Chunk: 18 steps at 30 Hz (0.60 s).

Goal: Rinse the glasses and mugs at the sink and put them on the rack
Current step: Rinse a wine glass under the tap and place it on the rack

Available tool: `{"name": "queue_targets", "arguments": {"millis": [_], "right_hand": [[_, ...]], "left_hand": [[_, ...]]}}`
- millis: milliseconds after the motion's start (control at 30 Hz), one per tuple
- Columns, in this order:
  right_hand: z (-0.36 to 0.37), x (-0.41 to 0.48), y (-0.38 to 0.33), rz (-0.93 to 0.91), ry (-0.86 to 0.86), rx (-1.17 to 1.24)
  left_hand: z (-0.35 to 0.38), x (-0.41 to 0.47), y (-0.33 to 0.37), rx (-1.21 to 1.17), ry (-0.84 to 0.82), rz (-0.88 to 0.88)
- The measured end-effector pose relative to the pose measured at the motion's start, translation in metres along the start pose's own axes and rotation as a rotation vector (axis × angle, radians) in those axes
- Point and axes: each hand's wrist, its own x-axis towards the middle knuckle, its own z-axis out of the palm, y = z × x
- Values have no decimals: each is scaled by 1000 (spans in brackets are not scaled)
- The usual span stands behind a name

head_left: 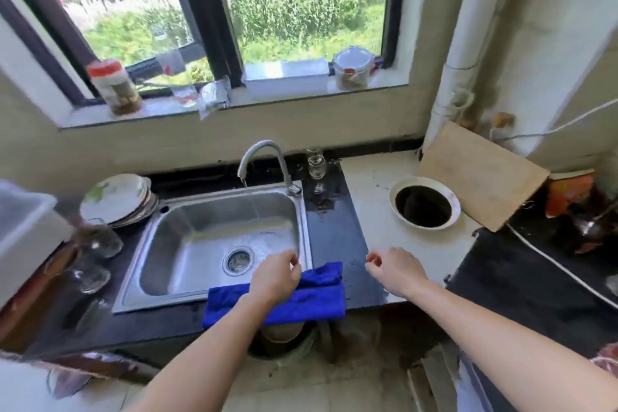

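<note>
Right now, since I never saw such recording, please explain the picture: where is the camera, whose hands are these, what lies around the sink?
One camera, worn on a person's head, looks down at their bare hands. The left hand hovers over a blue cloth on the front edge of the steel sink; the right hand over the counter. Both are loosely curled, holding nothing. The curved metal tap runs. A stemmed clear wine glass stands beside it; clear glasses and stacked plates sit left.

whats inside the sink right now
Inside the sink, water from the faucet falls onto the basin floor beside the drain strainer. No glass or mug shows there. The left hand and the blue cloth draped over the front rim cover the near right corner.
</note>
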Motion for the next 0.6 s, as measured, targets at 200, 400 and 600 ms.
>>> {"name": "queue_targets", "arguments": {"millis": [200, 400, 600], "right_hand": [[11, 95, -49, 11, -50, 14], [14, 182, -78, 139, -47, 126], [6, 264, -91, 253, 68, 215]], "left_hand": [[-16, 67, -60, -41, -29, -69], [-34, 138, -93, -98, -78, -47], [-27, 177, -111, -93, -138, -79]]}}
